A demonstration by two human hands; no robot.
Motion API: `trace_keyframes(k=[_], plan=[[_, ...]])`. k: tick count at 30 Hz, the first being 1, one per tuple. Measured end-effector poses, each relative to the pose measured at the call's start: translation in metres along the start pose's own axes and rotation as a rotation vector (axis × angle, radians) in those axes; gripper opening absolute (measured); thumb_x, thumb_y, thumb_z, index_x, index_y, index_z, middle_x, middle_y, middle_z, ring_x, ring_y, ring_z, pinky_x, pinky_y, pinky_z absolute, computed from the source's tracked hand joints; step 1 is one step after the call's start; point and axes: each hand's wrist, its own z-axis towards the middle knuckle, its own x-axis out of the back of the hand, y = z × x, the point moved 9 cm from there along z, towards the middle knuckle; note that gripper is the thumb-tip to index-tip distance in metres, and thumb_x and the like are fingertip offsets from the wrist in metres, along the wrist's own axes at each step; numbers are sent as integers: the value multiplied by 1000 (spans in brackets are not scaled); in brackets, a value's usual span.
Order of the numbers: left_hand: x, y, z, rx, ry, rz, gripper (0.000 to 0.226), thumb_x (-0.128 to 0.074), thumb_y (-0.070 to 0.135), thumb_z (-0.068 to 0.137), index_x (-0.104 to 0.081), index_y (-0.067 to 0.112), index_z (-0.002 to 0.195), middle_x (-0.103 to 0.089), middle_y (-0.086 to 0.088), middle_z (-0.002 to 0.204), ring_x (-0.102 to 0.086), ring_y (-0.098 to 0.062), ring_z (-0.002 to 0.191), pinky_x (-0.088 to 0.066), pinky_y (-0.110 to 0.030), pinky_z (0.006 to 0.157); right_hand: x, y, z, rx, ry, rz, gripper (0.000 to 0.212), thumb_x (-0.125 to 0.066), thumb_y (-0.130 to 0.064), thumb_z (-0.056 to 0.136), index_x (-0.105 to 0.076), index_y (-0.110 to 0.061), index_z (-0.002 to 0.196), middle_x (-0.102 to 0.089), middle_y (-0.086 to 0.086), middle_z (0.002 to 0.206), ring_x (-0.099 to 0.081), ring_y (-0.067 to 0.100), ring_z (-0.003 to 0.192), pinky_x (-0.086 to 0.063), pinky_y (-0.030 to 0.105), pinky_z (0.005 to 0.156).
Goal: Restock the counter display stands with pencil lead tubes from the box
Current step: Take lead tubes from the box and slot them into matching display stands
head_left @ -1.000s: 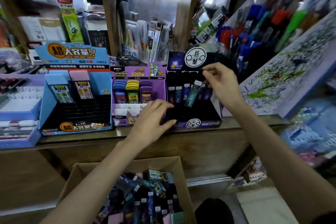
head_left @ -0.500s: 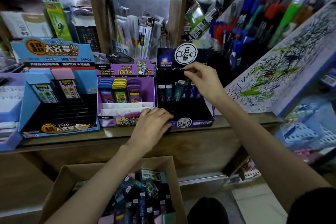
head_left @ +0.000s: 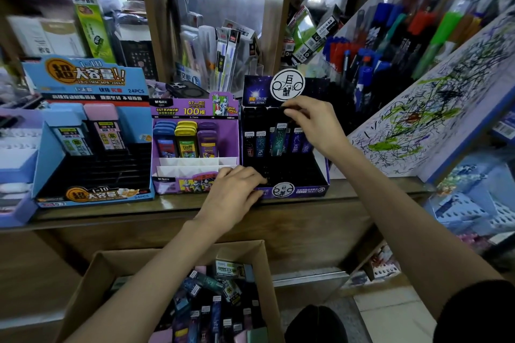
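A white board [head_left: 434,120] covered in green, black and purple pen scribbles leans at the far right, with racks of blue, red and green pens [head_left: 362,64] behind it. A tall green package [head_left: 93,28] stands at upper left, and clear packets of pens [head_left: 220,56] lean together at the back, near a dark flat thing [head_left: 185,89] that may be a phone. Pale blue perforated baskets [head_left: 468,203] sit low on the right.

Teal lead tube [head_left: 279,139] upright in dark display stand [head_left: 305,190] (back row); cardboard box [head_left: 125,264] below holds jumbled tubes [head_left: 214,312].
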Motion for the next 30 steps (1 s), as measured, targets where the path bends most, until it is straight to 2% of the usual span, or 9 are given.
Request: trace_keyframes(k=[1,4,6,13,20,24,27,30], plan=[[0,0,0,0,0,-3,29,-54,27,93,-59,22,122,-58,7,120,-49,-14,113,-25,-26,90,-1,-2,-1,14,0,-1,18,-57,-12,92,-67,-7,106,-65,-3,95,-59,8,88,-46,13,81],[-1,0,0,-2,-1,-1,29,-54,27,93,-59,22,121,-58,7,120,-49,-14,113,-25,-25,89,-4,-3,-3,5,-1,28,18,-58,-13,91,-67,-8,106,-67,-1,95,-62,14,86,-51,29,81],[-1,0,1,-4,1,-4,29,-54,26,93,-59,22,121,-58,7,120,-49,-14,113,-25,-26,88,-5,-2,-2,-8,-2,37,18,-59,-13,91,-67,-8,106,-68,1,96,-63,16,86,-52,33,82],[0,0,0,-6,5,-10,29,-54,26,93,-59,21,121,-59,6,120,-50,-15,113,-27,-27,90,-2,-1,-3,25,10,-15,19,-58,-11,92,-67,-7,107,-68,1,99,-61,11,91,-49,23,85],[-1,-1,0,-6,25,-15,28,-55,26,93,-60,22,120,-59,7,118,-51,-14,111,-26,-27,90,-17,9,-10,-42,2,21,19,-59,-10,90,-68,-5,107,-69,6,102,-63,16,91,-51,34,88],[-1,-1,0,-10,31,-18,28,-56,26,92,-60,21,120,-59,6,118,-51,-15,112,-26,-27,89,-20,2,-9,12,55,-132,21,-60,-12,90,-69,-3,107,-67,12,101,-62,22,91,-43,20,83],[1,1,-1,-26,28,-18,31,-53,27,94,-58,20,124,-57,6,122,-48,-14,115,-24,-25,91,-20,-4,-8,48,61,-251,25,-59,-16,91,-68,-4,111,-61,13,100,-61,27,87,-48,34,79],[13,6,-10,-42,63,-65,32,-55,26,93,-58,19,124,-57,4,124,-48,-15,117,-26,-24,92,-21,-9,-14,49,4,-326,36,-56,-18,93,-57,-8,127,-57,12,107,-60,28,88,-51,43,77]])
